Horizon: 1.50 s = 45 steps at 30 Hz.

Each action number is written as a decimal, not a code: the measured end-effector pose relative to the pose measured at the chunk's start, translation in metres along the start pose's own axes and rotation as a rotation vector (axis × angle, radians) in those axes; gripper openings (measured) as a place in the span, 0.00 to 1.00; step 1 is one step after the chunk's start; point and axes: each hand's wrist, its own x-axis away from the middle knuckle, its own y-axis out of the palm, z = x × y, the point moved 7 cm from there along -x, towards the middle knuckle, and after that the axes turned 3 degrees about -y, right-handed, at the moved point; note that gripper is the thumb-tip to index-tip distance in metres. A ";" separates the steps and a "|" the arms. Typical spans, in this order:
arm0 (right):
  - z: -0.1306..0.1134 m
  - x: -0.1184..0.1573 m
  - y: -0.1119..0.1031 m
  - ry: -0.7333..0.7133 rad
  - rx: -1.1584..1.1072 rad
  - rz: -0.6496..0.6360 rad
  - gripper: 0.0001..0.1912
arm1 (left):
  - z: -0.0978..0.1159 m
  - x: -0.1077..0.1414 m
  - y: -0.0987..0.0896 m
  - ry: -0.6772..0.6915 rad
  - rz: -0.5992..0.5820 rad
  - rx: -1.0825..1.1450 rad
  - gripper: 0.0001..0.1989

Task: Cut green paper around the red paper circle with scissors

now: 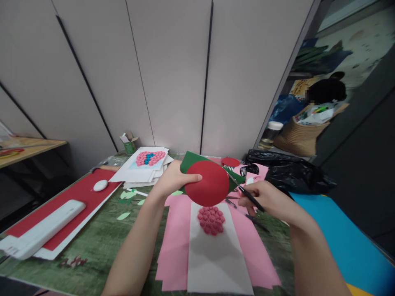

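Note:
My left hand (174, 179) is closed on a red paper circle (207, 183) together with a green paper sheet (190, 159) behind it, thumb on the red face. On the other side, my right hand (262, 197) grips black-handled scissors (251, 199). Their thin blade lies along the green paper beside the circle's right edge. Below the hands, a white paper strip (216, 263) lies over pink paper (173, 246). A cluster of pink paper rosettes (211, 220) sits at the strip's upper end.
At left, a white elongated device (46, 226) and a white oval object (100, 186) rest on a red sheet (70, 193). Green leaf cutouts (123, 216) lie nearby. Behind are stacked white papers (138, 174). A black plastic bag (286, 170) and blue sheet (336, 234) occupy the right.

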 end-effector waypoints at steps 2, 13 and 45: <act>0.001 0.000 0.000 0.004 -0.003 -0.006 0.17 | 0.000 0.000 0.000 -0.004 0.002 -0.011 0.14; 0.003 0.000 0.001 0.024 0.045 -0.034 0.18 | -0.001 -0.001 0.009 -0.001 -0.084 -0.047 0.09; 0.017 -0.001 0.005 0.033 0.081 -0.098 0.19 | -0.007 -0.006 0.011 -0.034 -0.132 -0.176 0.08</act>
